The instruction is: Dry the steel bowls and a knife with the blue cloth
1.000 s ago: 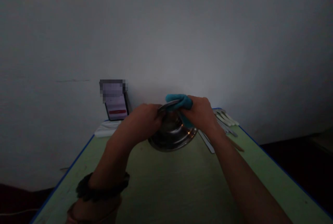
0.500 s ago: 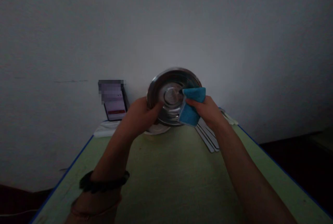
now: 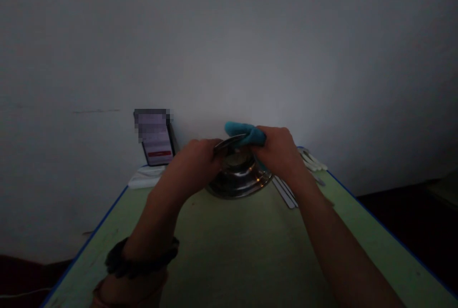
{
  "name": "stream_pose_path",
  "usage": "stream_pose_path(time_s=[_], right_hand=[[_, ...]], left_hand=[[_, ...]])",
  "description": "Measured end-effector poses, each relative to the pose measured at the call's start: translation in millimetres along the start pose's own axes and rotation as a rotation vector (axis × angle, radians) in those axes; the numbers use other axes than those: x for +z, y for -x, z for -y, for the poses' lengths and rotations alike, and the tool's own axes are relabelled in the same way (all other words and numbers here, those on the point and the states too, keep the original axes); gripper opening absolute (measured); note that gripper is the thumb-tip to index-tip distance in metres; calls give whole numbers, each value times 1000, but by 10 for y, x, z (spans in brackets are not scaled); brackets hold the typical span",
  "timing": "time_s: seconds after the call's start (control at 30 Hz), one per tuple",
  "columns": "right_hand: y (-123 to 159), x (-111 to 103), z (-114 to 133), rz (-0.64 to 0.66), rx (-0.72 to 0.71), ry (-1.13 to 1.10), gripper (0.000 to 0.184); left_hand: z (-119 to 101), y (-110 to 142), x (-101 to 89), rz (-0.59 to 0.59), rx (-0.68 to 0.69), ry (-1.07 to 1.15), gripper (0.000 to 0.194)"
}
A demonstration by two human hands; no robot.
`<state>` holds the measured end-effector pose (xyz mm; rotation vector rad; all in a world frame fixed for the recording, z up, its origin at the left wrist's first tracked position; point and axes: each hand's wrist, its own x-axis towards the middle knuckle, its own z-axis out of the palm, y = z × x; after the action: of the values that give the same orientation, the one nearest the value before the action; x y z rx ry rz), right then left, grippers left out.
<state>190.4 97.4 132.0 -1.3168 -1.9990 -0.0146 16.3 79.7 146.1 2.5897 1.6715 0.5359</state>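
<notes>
A shiny metal dish (image 3: 239,186) is held up in front of me above the far part of the table, steeply tilted. On its left side my left hand (image 3: 198,162) grips the rim, fingers partly hidden. My right hand (image 3: 279,148) clasps a blue cloth (image 3: 239,129), which is folded over the dish's upper edge. Part of the dish is covered by the hands and cloth. I cannot tell whether another dish sits directly beneath it.
A phone (image 3: 155,136) leans against the wall at the back left, near a folded white cloth (image 3: 146,176). Several flat metal utensils (image 3: 284,193) lie beside my right forearm. Pale-handled cutlery (image 3: 315,161) rests at the back right. The green table (image 3: 236,250) has blue edges.
The dish has tipped from facing me to a steep tilt, and its lower edge is nearer. My right hand has shifted left with the cloth, from the dish's right side to its upper edge.
</notes>
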Motion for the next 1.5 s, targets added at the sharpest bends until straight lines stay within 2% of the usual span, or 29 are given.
stream_pose_path(time_s=[0.1,0.17,0.27,0.33,0.4,0.47,0.57,0.63,0.7,0.87,0.93,1.0,1.07,1.13,1.23,1.3,1.33,1.4,1.43,1.5], right_hand=[[-14,47,-82,-143,93,-121,20],[-26,86,-118,-244,168,-220,27],[-41,187,-148,-352,250,-466,36],[-42,277,-185,-363,277,-645,38],[-34,349,-249,-292,316,-704,34],[-20,370,-323,-159,357,-633,28],[1,302,-389,44,340,-427,20],[10,226,-382,138,297,-310,17],[17,158,-350,215,259,-258,16],[46,76,-297,398,141,-284,13],[50,64,-291,405,109,-289,12],[40,57,-284,342,121,-287,16],[21,64,-271,216,163,-284,21],[1,103,-251,60,220,-323,27],[-11,251,-200,-143,341,-546,32],[-6,393,-160,-205,442,-804,29],[-1,463,-146,-215,509,-935,28],[11,565,-145,-195,576,-1099,29],[16,587,-161,-176,584,-1124,30],[27,565,-216,-112,558,-1083,29]], left_hand=[[35,-16,-22,-87,-32,39,32],[54,-25,-13,-176,-112,125,33],[72,-50,58,-379,-228,361,32],[94,-75,139,-461,-222,565,33],[139,-95,222,-416,-214,770,35],[204,-98,276,-271,-262,884,37],[285,-79,275,-99,-233,765,32],[299,-68,245,-88,-136,694,27],[280,-65,223,-114,-69,716,25],[174,-51,220,-34,61,888,28],[139,-42,223,-43,103,930,29],[119,-42,225,-110,120,980,28],[109,-58,232,-203,101,1089,28],[85,-92,250,-351,40,1240,28],[-15,-165,311,-717,-73,1373,27],[-105,-213,370,-976,-123,1335,27],[-140,-232,397,-1066,-134,1291,27],[-165,-254,430,-1116,-139,1230,28],[-149,-254,428,-1084,-144,1235,31],[-68,-227,381,-934,-153,1299,37]])
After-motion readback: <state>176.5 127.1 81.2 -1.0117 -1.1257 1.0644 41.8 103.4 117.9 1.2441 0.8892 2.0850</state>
